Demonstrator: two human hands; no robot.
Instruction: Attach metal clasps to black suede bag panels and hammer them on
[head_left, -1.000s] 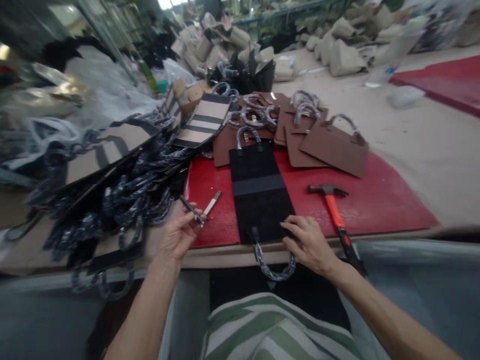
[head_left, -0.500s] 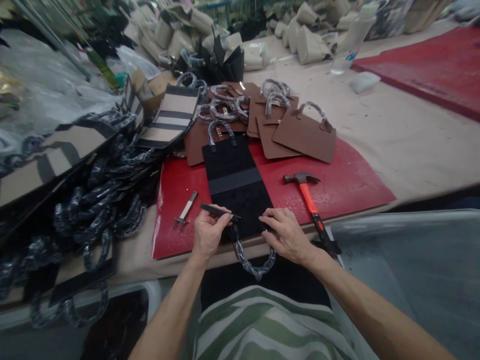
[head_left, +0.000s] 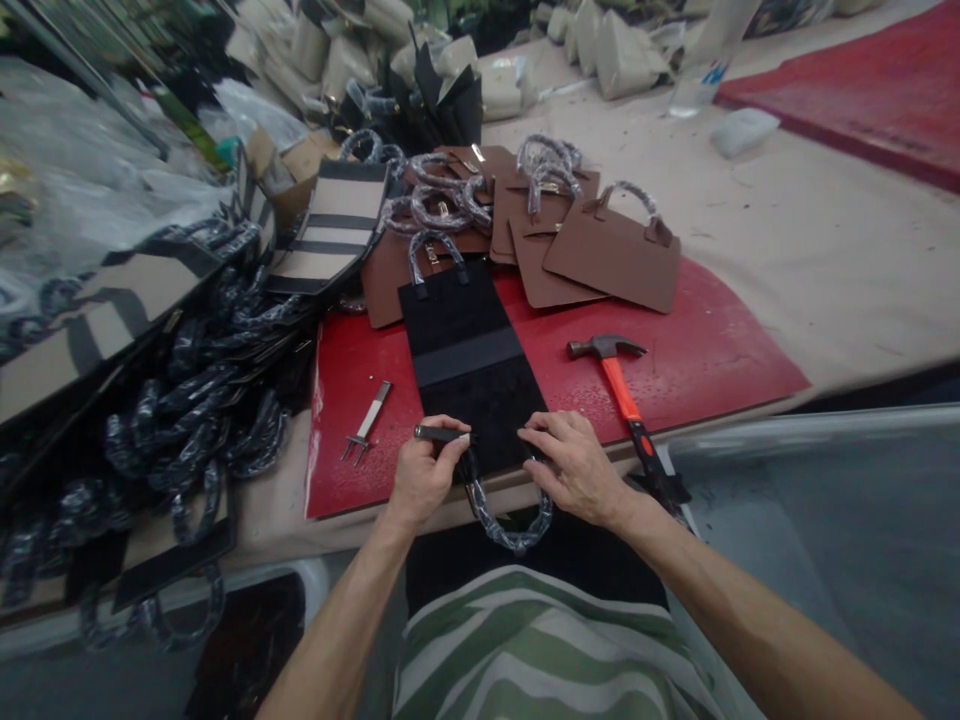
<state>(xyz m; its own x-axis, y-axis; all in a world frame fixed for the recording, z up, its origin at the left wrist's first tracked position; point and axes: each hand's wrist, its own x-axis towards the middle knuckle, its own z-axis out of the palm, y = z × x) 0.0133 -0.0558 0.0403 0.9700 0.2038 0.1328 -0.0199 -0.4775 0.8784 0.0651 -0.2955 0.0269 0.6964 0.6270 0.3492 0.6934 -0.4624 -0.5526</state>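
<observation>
A black bag panel (head_left: 471,345) lies lengthwise on the red board (head_left: 352,350), with a plastic-wrapped handle at its far end and another wrapped handle (head_left: 510,532) hanging at its near end. My left hand (head_left: 427,468) pinches a small dark bar-like tool (head_left: 442,434) over the panel's near left corner. At the near right corner, my right hand (head_left: 574,462) has its fingers pressed at the base of the near handle; what they grip is hidden. A pronged metal tool (head_left: 367,420) lies on the board at left, and a claw hammer (head_left: 621,385) lies at right.
Brown bag panels (head_left: 615,255) with wrapped handles lie beyond the black panel. Black and striped pieces (head_left: 202,400) are heaped at left. Farther back are beige bundles (head_left: 615,60), a bottle (head_left: 697,75) and another red board (head_left: 862,90).
The dark tool in my left hand has turned, and its near end now points at the panel's left corner. My right hand has barely moved. The view has shifted slightly.
</observation>
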